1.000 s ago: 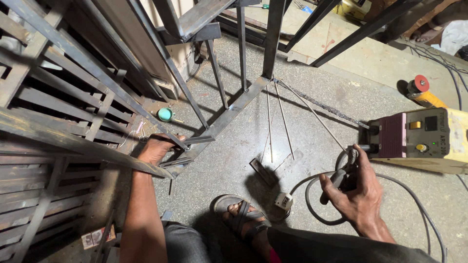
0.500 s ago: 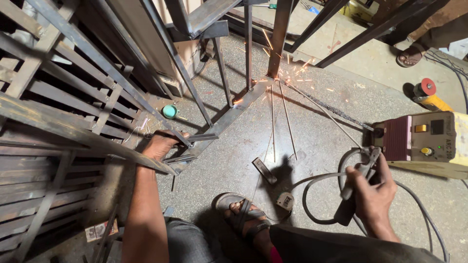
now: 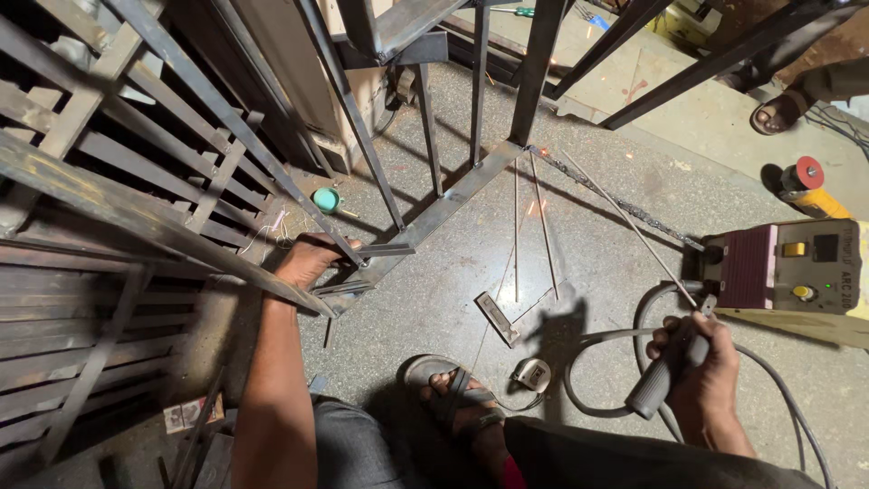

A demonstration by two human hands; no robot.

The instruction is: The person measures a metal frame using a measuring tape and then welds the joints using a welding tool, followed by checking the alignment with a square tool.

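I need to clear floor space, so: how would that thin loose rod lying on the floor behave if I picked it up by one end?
The thin rod looks long and slender, so it would probably sag or whip. Lying flat on the smooth floor, it could likely roll if nudged.

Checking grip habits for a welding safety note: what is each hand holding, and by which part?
The right hand grips the electrode holder by its grey handle. The left hand clasps a flat bar of the metal frame at its near end.
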